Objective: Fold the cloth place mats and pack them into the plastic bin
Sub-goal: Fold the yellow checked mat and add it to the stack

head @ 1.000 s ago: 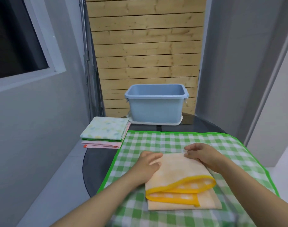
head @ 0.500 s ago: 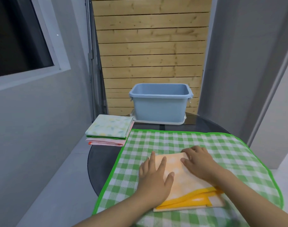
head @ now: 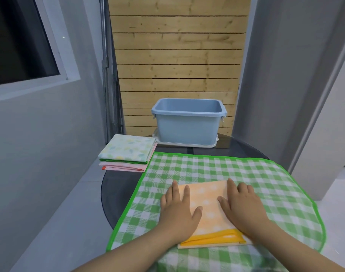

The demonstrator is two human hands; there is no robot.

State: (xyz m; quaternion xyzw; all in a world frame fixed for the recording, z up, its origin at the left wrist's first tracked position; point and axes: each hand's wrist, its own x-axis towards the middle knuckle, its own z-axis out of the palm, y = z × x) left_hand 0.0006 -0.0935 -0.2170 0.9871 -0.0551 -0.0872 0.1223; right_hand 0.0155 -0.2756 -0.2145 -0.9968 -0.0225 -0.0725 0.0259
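Blue bin on white lid, nothing visible inside, both hands' fingers straight, pressing folded orange mat.

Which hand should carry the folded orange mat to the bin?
Right, probably. The right hand presses the orange mat on the side nearer the bin; the left hand lies farther left.

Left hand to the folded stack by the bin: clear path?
Probably yes. The left hand lies flat on the orange mat; nothing stands between it and the stack.
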